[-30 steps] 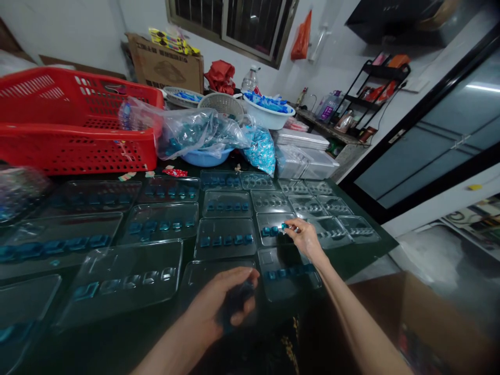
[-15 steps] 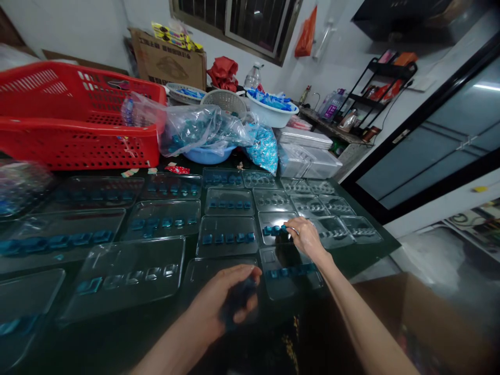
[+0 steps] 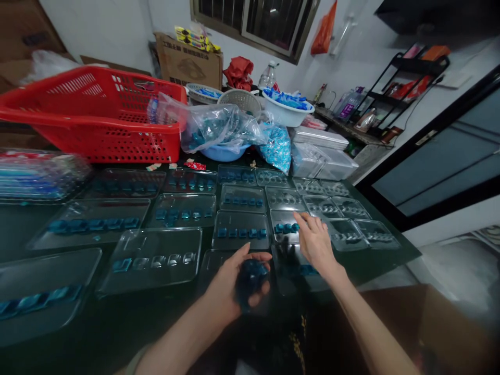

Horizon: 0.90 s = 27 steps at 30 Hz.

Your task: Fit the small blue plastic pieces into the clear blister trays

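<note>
My left hand [image 3: 230,284] is curled, palm up, around a clump of dark blue translucent pieces [image 3: 253,276]; how they are shaped is blurred. Over a clear plastic tray [image 3: 279,217] reaches my right hand [image 3: 315,244], its fingers stretched and a little apart, with no piece visible in them. By its fingertips, small blue pieces [image 3: 287,228] sit in a row in that tray's moulded hollows; the hand hides the rest of the row. The tray [image 3: 277,268] nearer to me also has blue pieces and is partly covered by my right hand and its shadow.
Several similar clear trays [image 3: 154,235] cover the dark green table [image 3: 128,333], some with blue pieces. A red basket [image 3: 144,143], a blue basin [image 3: 226,152] under a plastic bag, a bag of blue bits [image 3: 276,148] and stacked clear trays [image 3: 324,161] stand behind. A cardboard box [image 3: 398,317] is at right.
My right hand's fingers have lifted and spread beside the row of blue pieces. My left hand has turned more palm up, showing the clump. The view has swung a little left.
</note>
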{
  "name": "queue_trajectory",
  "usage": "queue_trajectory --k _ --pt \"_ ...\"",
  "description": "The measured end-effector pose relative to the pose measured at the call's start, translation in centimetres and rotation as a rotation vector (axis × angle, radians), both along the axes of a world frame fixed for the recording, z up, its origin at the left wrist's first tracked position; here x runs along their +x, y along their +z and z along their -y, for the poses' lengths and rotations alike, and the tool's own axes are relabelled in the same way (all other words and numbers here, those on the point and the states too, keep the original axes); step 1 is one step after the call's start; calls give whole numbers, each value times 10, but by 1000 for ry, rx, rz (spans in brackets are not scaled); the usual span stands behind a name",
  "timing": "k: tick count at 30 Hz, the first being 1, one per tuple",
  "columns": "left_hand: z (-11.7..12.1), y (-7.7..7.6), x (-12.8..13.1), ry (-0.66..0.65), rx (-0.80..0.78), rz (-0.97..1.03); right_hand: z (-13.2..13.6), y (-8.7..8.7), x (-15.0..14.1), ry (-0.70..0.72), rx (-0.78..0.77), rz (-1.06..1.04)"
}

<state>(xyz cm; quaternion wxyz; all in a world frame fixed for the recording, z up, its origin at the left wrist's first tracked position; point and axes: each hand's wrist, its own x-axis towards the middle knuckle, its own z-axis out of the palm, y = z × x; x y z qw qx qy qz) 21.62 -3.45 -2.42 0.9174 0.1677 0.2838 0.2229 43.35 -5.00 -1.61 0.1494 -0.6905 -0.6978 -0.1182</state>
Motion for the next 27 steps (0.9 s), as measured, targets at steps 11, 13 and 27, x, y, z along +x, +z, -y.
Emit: queue_trajectory --k 11,13,27 --pt "3 3 4 65 -109 -117 46 37 -93 307 -205 -310" --pt "4 1 4 76 -94 -123 45 34 -94 279 -211 -314" --pt "6 -4 3 -51 200 -48 42 16 -66 89 -234 -1153"
